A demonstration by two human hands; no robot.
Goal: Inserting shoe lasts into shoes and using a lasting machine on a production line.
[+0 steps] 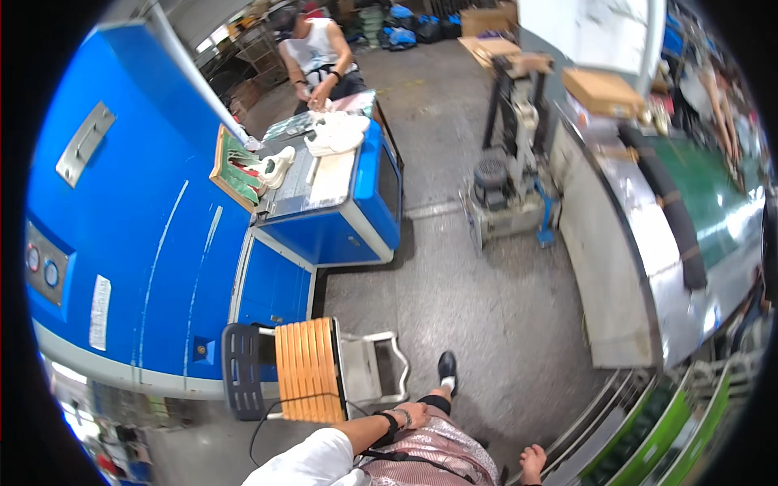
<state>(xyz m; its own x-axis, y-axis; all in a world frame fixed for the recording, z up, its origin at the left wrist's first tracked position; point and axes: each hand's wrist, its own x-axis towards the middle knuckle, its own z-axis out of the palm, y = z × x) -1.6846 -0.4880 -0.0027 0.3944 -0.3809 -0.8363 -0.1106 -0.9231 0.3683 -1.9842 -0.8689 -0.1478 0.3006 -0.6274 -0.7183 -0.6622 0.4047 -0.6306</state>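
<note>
My left hand (414, 415) rests against the pink striped apron (433, 454) over my thigh. Its fingers lie loosely on the cloth and I see nothing in them; a dark band and a bracelet circle the wrist. Low on the right, my right hand (532, 463) hangs free with its fingers loosely curled and slightly apart, holding nothing visible. It is nearest to the green-edged rack (648, 433). One foot in a black shoe (447, 368) is stretched forward on the grey floor.
To the left stand a large blue machine (162, 227) and a chair with wooden slats (309, 369). White shoes (336, 134) lie on a blue workbench (312, 235), where another person (320, 57) works. A floor machine (506, 186) and a green-topped conveyor (697, 190) are at right.
</note>
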